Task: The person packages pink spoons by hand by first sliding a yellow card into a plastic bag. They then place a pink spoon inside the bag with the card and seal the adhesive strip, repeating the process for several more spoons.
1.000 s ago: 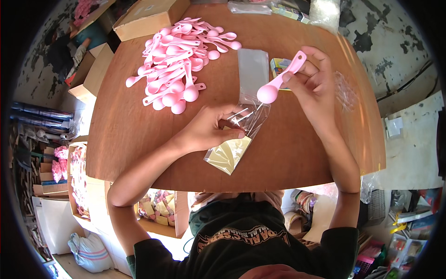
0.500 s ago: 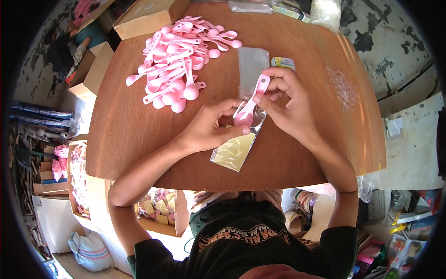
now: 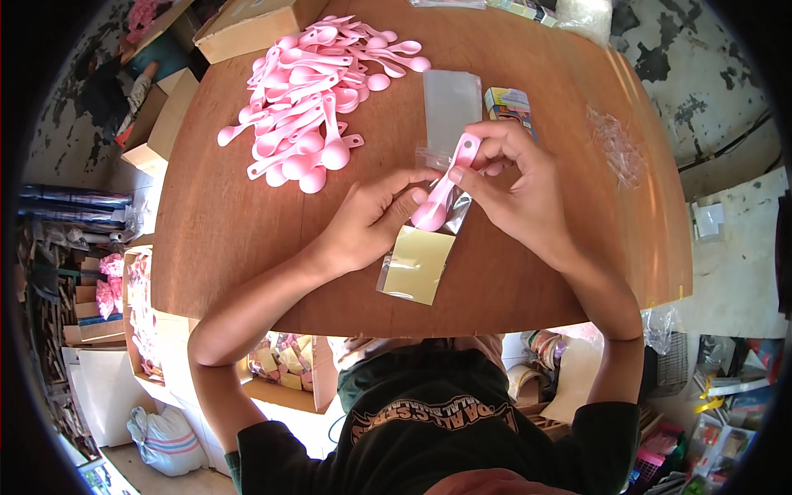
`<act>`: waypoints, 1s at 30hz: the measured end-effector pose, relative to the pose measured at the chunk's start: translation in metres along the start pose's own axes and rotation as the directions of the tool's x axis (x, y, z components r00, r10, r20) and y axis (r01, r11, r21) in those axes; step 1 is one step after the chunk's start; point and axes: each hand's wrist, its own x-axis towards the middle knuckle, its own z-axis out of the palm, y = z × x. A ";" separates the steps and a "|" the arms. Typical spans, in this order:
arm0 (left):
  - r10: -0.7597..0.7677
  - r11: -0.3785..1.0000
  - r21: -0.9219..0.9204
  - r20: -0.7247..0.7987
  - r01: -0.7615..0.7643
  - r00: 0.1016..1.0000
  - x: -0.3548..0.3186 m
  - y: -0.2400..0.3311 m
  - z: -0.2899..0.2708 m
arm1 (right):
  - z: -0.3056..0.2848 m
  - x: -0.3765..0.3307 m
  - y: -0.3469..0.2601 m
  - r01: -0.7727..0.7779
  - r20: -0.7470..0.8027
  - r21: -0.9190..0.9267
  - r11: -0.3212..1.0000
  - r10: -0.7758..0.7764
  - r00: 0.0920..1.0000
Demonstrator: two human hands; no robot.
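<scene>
My right hand [image 3: 524, 177] pinches a pink plastic spoon [image 3: 446, 188] by its holed handle, with the bowl pointing down toward me. The spoon's bowl lies at the mouth of a clear plastic bag [image 3: 398, 276], which has a yellow card [image 3: 421, 262] inside its lower part. My left hand [image 3: 375, 216] is closed on the bag's edge, thumb and fingers beside the spoon bowl. Beyond my hands, a stack of clear flat bags [image 3: 453, 107] lies on the table. A small colourful box [image 3: 509, 106] stands just behind my right fingers, partly hidden by them.
A heap of pink spoons [image 3: 305, 99] covers the table's far left, before a cardboard box [image 3: 256, 29]. Loose clear plastic strips [image 3: 616, 148] lie at the right. Below the table's near edge is an open box [image 3: 285, 371] of packed pieces. Another person's arm [image 3: 142, 87] shows far left.
The spoon's bowl has shifted slightly down and left. My left thumb has drawn back from the card onto the bag's edge. The view has shifted a little.
</scene>
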 end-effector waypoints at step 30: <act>0.096 0.954 0.270 0.135 -0.129 0.986 -0.012 0.025 0.009 | -0.004 -0.006 0.005 0.337 0.154 -0.302 0.892 -0.304 0.940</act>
